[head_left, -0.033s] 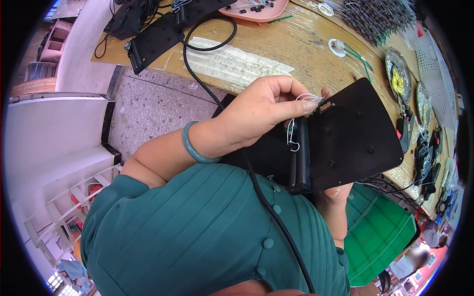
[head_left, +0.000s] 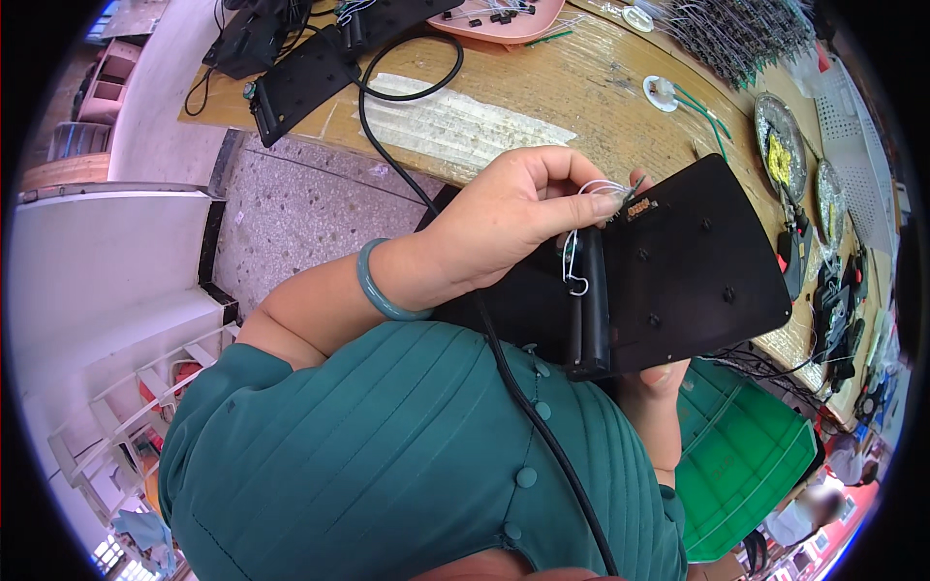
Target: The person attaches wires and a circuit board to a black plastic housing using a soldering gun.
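A flat black panel [head_left: 688,271] is tilted up in front of my body, joined along its left side to a black tubular hinge [head_left: 593,300] and a second dark section. My left hand [head_left: 528,208], a bracelet on its wrist, is closed. Its thumb and finger pinch thin white wires [head_left: 573,266] at the panel's top corner, beside small copper-coloured contacts [head_left: 639,207]. From underneath, my right hand [head_left: 661,378] grips the panel; its thumb shows at the lower edge, and most of its fingers are hidden. A thick black cable [head_left: 528,397] runs down across my shirt.
Another black panel [head_left: 305,87] lies on the wooden table [head_left: 591,97], near a pink tray [head_left: 504,24] of small parts. Further right are a metal dish [head_left: 780,116] and hand tools [head_left: 796,252]. A green crate [head_left: 741,455] stands at lower right; a person [head_left: 804,518] is beyond it.
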Demonstrator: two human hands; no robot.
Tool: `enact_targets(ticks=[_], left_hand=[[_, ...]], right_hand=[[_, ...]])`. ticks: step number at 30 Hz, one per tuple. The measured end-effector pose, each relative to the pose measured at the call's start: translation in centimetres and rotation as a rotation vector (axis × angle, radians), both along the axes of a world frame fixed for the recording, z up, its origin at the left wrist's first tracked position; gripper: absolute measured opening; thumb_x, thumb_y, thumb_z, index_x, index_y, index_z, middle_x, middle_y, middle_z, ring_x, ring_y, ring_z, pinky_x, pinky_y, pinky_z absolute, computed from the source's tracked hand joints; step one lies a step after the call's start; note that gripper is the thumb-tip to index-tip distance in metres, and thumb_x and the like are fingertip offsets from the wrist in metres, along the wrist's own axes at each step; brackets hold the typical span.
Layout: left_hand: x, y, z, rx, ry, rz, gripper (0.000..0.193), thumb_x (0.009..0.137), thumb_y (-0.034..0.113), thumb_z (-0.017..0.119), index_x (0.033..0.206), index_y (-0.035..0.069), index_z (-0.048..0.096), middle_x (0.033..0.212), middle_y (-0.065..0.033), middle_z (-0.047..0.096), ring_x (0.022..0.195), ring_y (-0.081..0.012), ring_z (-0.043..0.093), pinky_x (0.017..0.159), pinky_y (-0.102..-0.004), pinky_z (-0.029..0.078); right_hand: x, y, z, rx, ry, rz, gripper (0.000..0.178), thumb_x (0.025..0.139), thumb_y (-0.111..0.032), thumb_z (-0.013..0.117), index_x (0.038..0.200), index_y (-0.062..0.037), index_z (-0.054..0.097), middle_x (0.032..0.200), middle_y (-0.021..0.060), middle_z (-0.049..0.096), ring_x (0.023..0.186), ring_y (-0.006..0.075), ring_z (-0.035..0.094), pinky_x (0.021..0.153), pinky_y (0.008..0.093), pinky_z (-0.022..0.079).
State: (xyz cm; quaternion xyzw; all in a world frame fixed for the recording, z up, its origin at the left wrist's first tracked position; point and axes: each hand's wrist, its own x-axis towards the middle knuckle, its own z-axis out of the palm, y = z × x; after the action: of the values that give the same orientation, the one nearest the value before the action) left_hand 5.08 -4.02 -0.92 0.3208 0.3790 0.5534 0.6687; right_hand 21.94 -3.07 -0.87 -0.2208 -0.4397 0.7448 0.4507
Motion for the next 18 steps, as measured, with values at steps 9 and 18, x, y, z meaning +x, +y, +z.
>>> enact_targets(ticks=[9, 18], left_hand=[[-2.2, 1.6, -0.9, 0.269, 0.425, 0.277, 0.008, 0.086, 0.005, 0.063, 0.091, 0.000, 0.060, 0.084, -0.0006, 0.060, 0.077, -0.0063, 0.057, 0.070, -0.0206, 0.046], [-3.0, 3.0, -2.5, 0.226, 0.421, 0.315, 0.009, 0.086, 0.004, 0.064, 0.092, 0.000, 0.061, 0.084, -0.0014, 0.061, 0.076, -0.0054, 0.057, 0.069, -0.0195, 0.046]], right_hand=[[6.3, 2.4, -1.0, 0.205, -0.247, -0.301, 0.094, 0.072, -0.046, 0.074, 0.138, 0.0036, 0.031, 0.135, 0.0207, 0.043, 0.125, 0.0302, 0.044, 0.100, 0.0380, 0.039], [16.1, 9.7, -0.6, 0.315, -1.823, -0.940, 0.064, 0.066, -0.052, 0.077, 0.093, 0.0012, 0.055, 0.071, 0.0056, 0.056, 0.066, 0.0170, 0.057, 0.064, 0.0292, 0.045]])
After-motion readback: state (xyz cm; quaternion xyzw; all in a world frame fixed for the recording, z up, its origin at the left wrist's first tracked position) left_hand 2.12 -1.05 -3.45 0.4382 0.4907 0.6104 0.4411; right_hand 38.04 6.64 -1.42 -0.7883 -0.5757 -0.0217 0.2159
